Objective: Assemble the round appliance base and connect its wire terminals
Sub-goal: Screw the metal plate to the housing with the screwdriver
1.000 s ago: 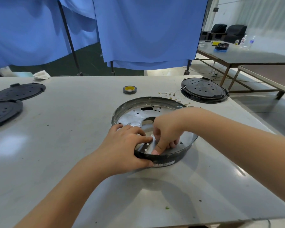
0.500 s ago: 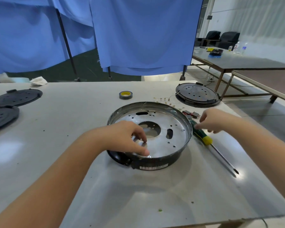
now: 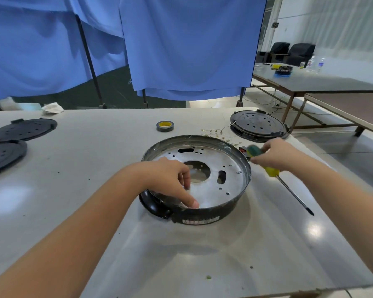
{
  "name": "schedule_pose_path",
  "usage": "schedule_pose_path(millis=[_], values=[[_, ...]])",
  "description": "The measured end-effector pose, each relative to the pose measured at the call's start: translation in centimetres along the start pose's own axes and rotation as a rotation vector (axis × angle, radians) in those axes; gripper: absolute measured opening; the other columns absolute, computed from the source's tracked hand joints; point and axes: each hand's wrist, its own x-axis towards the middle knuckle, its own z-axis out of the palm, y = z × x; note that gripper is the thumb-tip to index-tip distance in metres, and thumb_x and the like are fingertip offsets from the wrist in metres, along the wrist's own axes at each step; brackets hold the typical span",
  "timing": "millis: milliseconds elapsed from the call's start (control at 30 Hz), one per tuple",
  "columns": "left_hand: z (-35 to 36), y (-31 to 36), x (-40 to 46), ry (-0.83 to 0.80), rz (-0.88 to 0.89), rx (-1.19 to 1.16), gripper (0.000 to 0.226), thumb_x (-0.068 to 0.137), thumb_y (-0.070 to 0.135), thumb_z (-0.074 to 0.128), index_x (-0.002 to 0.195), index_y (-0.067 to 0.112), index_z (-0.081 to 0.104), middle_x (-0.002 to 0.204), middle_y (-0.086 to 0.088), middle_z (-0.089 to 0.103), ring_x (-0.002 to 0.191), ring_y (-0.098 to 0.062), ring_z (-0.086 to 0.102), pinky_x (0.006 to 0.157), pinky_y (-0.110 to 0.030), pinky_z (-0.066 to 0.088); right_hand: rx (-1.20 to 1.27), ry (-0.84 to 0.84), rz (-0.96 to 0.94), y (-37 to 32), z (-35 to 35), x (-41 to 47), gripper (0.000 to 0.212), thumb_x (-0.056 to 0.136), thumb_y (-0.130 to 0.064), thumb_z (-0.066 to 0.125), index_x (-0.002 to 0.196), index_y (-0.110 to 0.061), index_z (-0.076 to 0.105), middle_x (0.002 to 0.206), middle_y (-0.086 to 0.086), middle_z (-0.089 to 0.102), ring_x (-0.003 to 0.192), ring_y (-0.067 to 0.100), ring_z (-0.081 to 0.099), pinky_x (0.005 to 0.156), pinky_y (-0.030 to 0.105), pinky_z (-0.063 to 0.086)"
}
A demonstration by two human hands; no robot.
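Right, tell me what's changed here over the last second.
The right hand left the round base, reached out to its right and gripped the screwdriver, whose handle is now lifting off the table. The left hand stays on the base's near rim. Base and tape roll unmoved.

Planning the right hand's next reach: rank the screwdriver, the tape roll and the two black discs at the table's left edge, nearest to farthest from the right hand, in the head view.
1. Screwdriver: held in the right hand.
2. Tape roll: ahead and to the left, beyond the round base.
3. Black discs: far left edge; the two are too close to call.
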Motion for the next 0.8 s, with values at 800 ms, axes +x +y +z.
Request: schedule_pose_path(millis=[800], values=[[0.4,-1.6,0.8,0.025,0.076,-0.149,0.040,0.056,0.061,0.082,0.082,0.038,0.062,0.092,0.018,0.055,0.074,-0.002,0.052,0.057,-0.014,0.036,1.246,-0.239,-0.566,-10.2,1.6,-4.9,0.015,0.095,-0.010,0.050,0.107,-0.007,0.059,0.082,0.001,0.072,0.079,0.020,0.070,0.070,0.036,0.059]])
